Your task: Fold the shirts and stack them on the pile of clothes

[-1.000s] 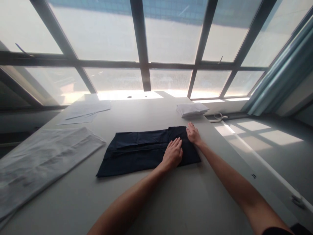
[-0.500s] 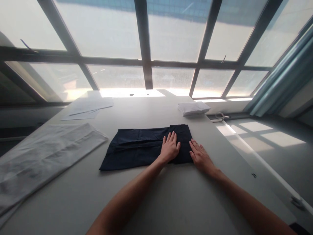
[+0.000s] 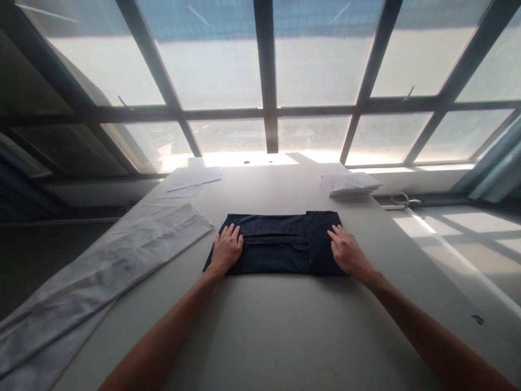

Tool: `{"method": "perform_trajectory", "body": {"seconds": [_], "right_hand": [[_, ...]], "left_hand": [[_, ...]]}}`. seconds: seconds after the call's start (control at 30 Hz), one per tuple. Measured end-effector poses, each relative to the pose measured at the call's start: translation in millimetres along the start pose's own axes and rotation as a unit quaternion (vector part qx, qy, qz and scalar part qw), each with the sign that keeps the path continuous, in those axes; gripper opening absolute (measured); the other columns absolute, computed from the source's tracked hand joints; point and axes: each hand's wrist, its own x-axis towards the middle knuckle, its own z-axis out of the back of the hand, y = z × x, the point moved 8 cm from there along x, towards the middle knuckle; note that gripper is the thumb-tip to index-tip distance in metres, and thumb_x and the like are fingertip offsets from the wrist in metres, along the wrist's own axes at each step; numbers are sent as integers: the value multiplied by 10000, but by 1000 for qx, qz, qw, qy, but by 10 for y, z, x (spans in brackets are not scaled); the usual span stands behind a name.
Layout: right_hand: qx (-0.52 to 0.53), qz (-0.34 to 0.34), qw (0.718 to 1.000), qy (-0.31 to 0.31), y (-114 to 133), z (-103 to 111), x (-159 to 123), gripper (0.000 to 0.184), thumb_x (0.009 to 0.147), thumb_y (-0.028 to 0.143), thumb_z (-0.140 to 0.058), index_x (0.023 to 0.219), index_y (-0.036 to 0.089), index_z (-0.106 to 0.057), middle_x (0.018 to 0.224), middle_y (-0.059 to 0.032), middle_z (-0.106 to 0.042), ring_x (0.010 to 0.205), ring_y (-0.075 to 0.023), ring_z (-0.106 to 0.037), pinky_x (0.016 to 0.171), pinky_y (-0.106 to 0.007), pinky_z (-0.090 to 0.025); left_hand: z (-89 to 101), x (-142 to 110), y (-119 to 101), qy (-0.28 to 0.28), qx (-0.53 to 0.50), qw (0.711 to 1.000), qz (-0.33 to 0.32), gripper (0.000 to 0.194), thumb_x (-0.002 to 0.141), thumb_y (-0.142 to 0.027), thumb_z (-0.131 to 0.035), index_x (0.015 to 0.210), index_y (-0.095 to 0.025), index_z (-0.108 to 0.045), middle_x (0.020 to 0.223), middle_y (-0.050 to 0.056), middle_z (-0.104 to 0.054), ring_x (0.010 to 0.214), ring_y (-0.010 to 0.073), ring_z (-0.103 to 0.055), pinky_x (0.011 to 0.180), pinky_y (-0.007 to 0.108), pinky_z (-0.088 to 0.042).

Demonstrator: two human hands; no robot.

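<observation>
The dark blue cloth (image 3: pixel 277 258) lies folded in a long, flat shape across the middle of the bench (image 3: pixel 268 326), its long sides running left to right. At its right end a folded section lies over the rest, making a step in the outline, and creases run lengthwise along the middle. The left end slants outward toward the near side.

The left hand (image 3: pixel 226 250) rests palm down on the left end of the dark blue cloth, fingers a little spread and pointing to the far side. The right hand (image 3: pixel 347 251) is on the right end, partly over its edge, with the fingers slightly apart and reaching inward over the folded section. The 2 hands are well apart, and neither pinches the cloth.

To the left, a large pale grey cloth (image 3: pixel 106 271) lies wrinkled on the bench, running from the near left corner toward the middle. Beyond it, on the far left, are thin white sheets (image 3: pixel 191 179), partly overlapping. On the far right sits a folded white stack (image 3: pixel 350 184). At the far end of the bench are 2 small dark spots (image 3: pixel 246 162). Behind stands a large window (image 3: pixel 220 70) with dark frames, and a blue-grey curtain (image 3: pixel 499 168) hangs at the right.
</observation>
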Motion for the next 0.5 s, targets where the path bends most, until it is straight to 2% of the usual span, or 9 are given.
{"method": "perform_trajectory", "body": {"seconds": [0.07, 0.13, 0.3, 0.4, 0.5], "right_hand": [[13, -2, 1000, -7, 114, -36, 178, 541, 1017, 262, -327, 1484, 107, -551, 1607, -160, -436, 1520, -310, -338, 1233, -537, -284], [19, -6, 1000, -4, 210, -122, 306, 551, 1029, 285, -317, 1499, 84, -526, 1614, -176, -418, 1525, -319, -325, 1229, -545, -284], [8, 5, 1000, 1, 281, -354, 378, 557, 1037, 294, -310, 1523, 93, -493, 1624, -180, -401, 1530, -307, -317, 1232, -554, -265], [5, 7, 1000, -5, 236, -403, 355, 557, 1037, 309, -317, 1528, 109, -490, 1626, -167, -403, 1529, -288, -320, 1240, -529, -260], [-2, 6, 1000, -7, 213, -406, 351, 557, 1032, 310, -327, 1524, 112, -496, 1619, -160, -417, 1522, -284, -336, 1242, -511, -260]], "left_hand": [[68, -110, 267, -16, 9, 999, 32, 512, 1021, -351, -395, 1456, -140, -564, 1565, 171, -492, 1453, 323, -445, 1187, 473, -358], [118, -190, 442, -29, -1, 998, 52, 506, 1010, -353, -424, 1442, -133, -572, 1525, 173, -536, 1413, 308, -494, 1168, 431, -391], [179, -135, 638, -45, -108, 990, 79, 441, 941, -253, -510, 1351, -159, -644, 1373, 133, -672, 1280, 265, -620, 1132, 372, -437], [186, 0, 776, -29, -202, 969, 138, 435, 885, -252, -596, 1302, -151, -674, 1285, 131, -724, 1197, 271, -678, 1045, 354, -499], [196, 72, 912, 12, -306, 929, 208, 460, 782, -332, -745, 1196, -132, -722, 1111, 115, -785, 1121, 310, -707, 913, 345, -554]]}}
